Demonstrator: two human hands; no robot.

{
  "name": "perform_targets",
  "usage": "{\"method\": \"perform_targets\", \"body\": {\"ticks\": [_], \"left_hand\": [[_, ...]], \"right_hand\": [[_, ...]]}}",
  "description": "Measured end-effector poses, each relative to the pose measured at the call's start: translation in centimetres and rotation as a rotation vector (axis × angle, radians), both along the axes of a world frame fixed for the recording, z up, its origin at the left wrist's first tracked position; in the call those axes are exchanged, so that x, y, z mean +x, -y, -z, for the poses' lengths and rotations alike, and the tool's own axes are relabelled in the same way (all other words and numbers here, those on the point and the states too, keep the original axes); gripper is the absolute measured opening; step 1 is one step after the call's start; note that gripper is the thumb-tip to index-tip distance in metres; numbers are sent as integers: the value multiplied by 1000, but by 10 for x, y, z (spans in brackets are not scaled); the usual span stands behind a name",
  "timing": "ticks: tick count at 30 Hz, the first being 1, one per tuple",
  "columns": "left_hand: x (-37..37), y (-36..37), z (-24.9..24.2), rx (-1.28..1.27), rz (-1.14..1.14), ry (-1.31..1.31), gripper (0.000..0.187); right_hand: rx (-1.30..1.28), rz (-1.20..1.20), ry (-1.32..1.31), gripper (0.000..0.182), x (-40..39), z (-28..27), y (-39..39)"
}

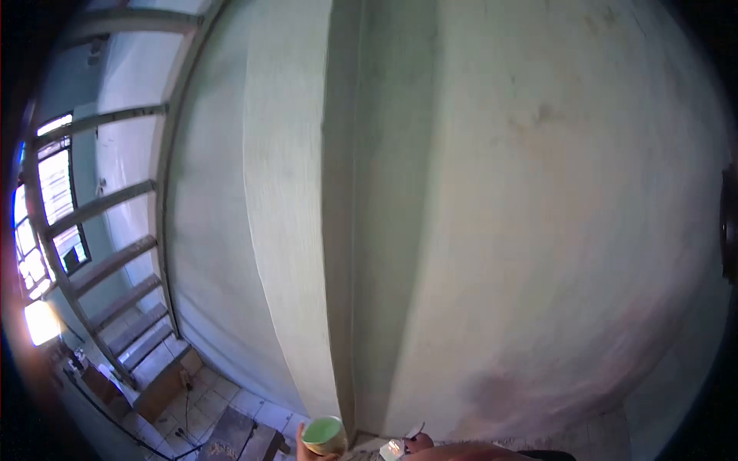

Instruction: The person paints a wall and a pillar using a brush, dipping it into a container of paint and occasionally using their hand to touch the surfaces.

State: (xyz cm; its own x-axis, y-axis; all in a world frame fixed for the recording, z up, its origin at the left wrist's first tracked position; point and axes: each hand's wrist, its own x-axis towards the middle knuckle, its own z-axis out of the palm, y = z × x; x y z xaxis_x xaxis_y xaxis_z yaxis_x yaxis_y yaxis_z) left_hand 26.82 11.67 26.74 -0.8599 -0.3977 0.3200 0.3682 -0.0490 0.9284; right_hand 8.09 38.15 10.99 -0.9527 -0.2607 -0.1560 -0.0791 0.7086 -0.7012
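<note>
At the bottom edge of the view, my left hand (301,444) is wrapped round a small round tub of light green paint (324,432), its open top facing up. My right hand (420,442) is to the right of the tub, with its fingers closed. A thin, light-coloured piece (416,430) sticks up at its fingers, too small to name. Beside those fingers is a bright whitish patch (391,449), cut off by the frame edge. Behind both hands rises a pale green wall (507,230) with a projecting column (288,192).
A wooden ladder (104,203) leans at the left, before a bright window (58,184). White floor tiles (219,383) lie below it, with a dark box-like block (234,438) and cables near the tub. Dark and reddish stains (492,392) mark the lower wall.
</note>
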Motion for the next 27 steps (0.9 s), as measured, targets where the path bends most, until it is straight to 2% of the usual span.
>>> {"method": "perform_targets", "body": {"ticks": [2, 4, 5, 6, 8, 9, 10, 12, 13, 14, 16, 18, 20, 21, 22, 23, 24, 26, 27], "left_hand": [[-13, -28, -51, 121, 130, -63, 106], [-19, -46, -115, 108, 182, 25, 104], [-20, -55, -142, 97, 237, 124, 102], [-22, -63, -161, 89, 238, 130, 102], [-25, -78, -181, -30, 280, 110, 102], [-27, -84, -185, -47, 325, 63, 102], [-29, -93, -186, -65, 368, 22, 103], [-33, -106, -191, -98, 434, -30, 104], [-34, -114, -192, -108, 461, -44, 104], [-35, -121, -194, -121, 488, -61, 105], [-36, -136, -196, -163, 527, -127, 106], [-38, -152, -203, -202, 546, -198, 107], [-32, -171, -218, 15, 566, 79, 107], [-32, -176, -217, 11, 571, 80, 107], [-32, -180, -213, -83, 632, -61, 107], [-31, -185, -211, -173, 691, -201, 107], [-30, -190, -211, -168, 697, -197, 107], [-29, -200, -210, 28, 882, -215, 103], [-35, -202, -196, 27, 889, -215, 103]], "right_hand": [[1, -23, 34, 41, -10, -21, -7], [-218, -36, -148, 25, 3, -64, -3], [-207, -38, -356, 27, -9, -38, -5], [-215, -35, -351, 27, 2, -82, -13], [-313, 161, 158, 42, 22, -164, -32], [-392, 279, 182, 44, 28, -159, -35], [-402, 270, 185, 44, 30, -134, -43], [-809, 394, 291, 28, 25, -80, -56], [-837, 360, 223, 30, 25, -56, -68], [-908, 380, 180, 32, 38, -62, -82], [-746, 453, 235, 31, 44, -22, -105], [-763, 399, 203, 31, 68, -20, -136], [-779, 344, 165, 31, 83, -18, -157], [-912, 500, 233, 30, 90, -17, -160], [-1041, 658, 303, 30, 97, -16, -164], [-940, 617, 319, 29, 102, -14, -178], [-936, 625, 320, 29, 105, -12, -187], [-1038, 737, 337, 25, 107, -9, -201], [-1041, 742, 334, 25, 108, -4, -209]]}}
